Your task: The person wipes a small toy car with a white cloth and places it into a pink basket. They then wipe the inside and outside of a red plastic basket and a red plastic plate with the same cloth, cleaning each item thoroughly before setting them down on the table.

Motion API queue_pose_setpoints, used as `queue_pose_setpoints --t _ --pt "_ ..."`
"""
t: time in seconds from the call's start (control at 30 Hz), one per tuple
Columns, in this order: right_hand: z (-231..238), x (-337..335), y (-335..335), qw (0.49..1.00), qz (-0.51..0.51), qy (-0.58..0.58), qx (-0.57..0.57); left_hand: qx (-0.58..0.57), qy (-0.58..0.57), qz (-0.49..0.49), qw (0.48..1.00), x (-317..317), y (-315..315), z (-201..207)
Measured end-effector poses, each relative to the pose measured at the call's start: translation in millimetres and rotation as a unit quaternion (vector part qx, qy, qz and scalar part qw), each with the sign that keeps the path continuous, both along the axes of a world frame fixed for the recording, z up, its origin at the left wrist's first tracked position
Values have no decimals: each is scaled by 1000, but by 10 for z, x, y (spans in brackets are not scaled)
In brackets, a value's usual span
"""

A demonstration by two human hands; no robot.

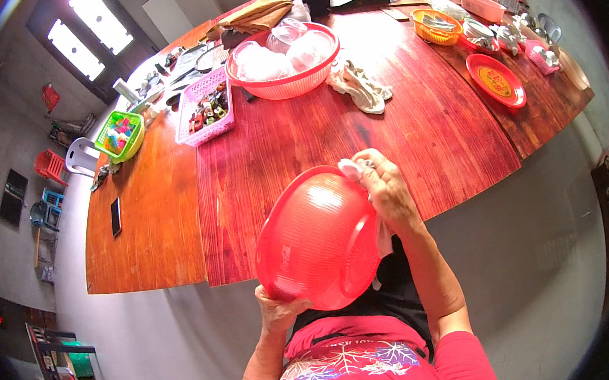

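Observation:
A red translucent plastic basin (315,235) is tilted on its side above the table's near edge, its ribbed outside and round base facing me. My left hand (279,310) grips it at the lower left rim, thumb against the outside wall. At the upper right rim, my right hand (388,191) is closed around a whitish cloth (350,169). This cloth touches the rim, and part of it hangs down behind my right wrist. The inside of the basin is turned away and hidden.
On the wooden table (160,249) stand a red basket (283,87) of clear plastic items, a pink basket (186,131) of small bottles and a green basket (132,147) of colourful pieces. A phone (116,217), crumpled pale cloth (361,91) and red plate (514,94) lie around.

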State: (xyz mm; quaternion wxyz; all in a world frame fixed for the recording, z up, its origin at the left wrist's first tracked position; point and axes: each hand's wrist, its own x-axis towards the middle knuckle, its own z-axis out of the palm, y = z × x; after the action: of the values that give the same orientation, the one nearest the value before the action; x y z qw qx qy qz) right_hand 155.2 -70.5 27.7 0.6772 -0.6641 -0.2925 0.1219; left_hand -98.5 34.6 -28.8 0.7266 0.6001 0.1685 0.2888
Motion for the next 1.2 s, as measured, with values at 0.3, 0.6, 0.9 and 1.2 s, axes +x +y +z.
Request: queue_pose_setpoints --t 0.3,0.6,0.9,1.2 --pt "319 183 87 929 277 -243 -45 65 13 11 998 85 -38 87" --pt "-793 274 97 958 190 196 92 -77 -32 41 996 35 100 -180" --pt "-953 -559 -31 977 -40 172 121 -259 -78 143 952 270 34 74" --pt "-202 -1066 -38 949 -101 -293 52 -142 -43 206 967 601 -175 487"
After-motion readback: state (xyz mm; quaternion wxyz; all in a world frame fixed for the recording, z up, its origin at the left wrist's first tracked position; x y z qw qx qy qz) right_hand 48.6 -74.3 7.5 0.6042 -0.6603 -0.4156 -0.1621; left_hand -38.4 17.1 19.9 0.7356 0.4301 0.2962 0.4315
